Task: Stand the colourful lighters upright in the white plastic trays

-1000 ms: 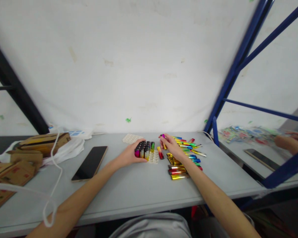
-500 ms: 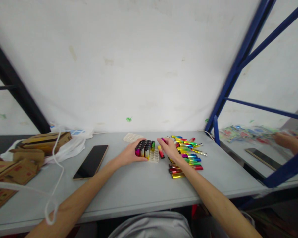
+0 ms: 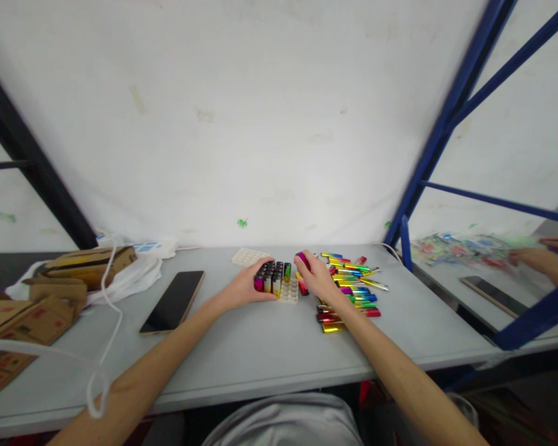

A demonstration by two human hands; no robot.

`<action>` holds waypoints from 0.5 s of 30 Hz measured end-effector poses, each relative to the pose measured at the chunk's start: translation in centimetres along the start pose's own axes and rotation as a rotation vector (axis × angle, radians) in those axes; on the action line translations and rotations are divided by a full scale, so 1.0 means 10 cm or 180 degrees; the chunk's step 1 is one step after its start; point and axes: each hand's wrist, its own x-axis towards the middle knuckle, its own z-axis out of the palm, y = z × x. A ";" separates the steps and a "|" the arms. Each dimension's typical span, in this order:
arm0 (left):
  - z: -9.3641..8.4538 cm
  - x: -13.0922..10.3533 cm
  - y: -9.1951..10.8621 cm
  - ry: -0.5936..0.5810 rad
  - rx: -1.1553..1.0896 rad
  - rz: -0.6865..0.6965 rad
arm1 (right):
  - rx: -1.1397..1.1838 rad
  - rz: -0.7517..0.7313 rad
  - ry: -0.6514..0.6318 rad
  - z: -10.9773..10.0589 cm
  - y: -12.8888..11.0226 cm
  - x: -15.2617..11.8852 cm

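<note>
Several lighters [image 3: 272,280] with black tops stand upright in a pale tray [image 3: 289,292] that has round holes. My left hand [image 3: 244,286] is wrapped around the left side of this group, thumb at the front and fingers behind. The right part of the tray shows bare holes. My right hand [image 3: 317,275] pinches a purple lighter [image 3: 301,256] just right of the tray, above the table. Below that hand lies a red and yellow lighter [image 3: 303,286]. A loose pile of shiny coloured lighters [image 3: 358,291] spreads to the right, partly hidden by my right forearm.
Another pale tray [image 3: 248,257] lies behind my left hand. A phone [image 3: 174,302], cardboard boxes [image 3: 41,316] and a white cable [image 3: 109,310] are at left. Blue shelf posts [image 3: 439,136] stand at right; beyond them show another person's hands [image 3: 539,260] and a second phone [image 3: 493,296].
My right hand has shifted slightly and turned, so more of the purple lighter shows. My left hand keeps its hold on the group.
</note>
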 end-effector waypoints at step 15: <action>-0.01 0.00 0.03 -0.0042 -0.0067 -0.0042 | -0.0934 -0.0598 -0.0813 -0.05 0.03 -0.02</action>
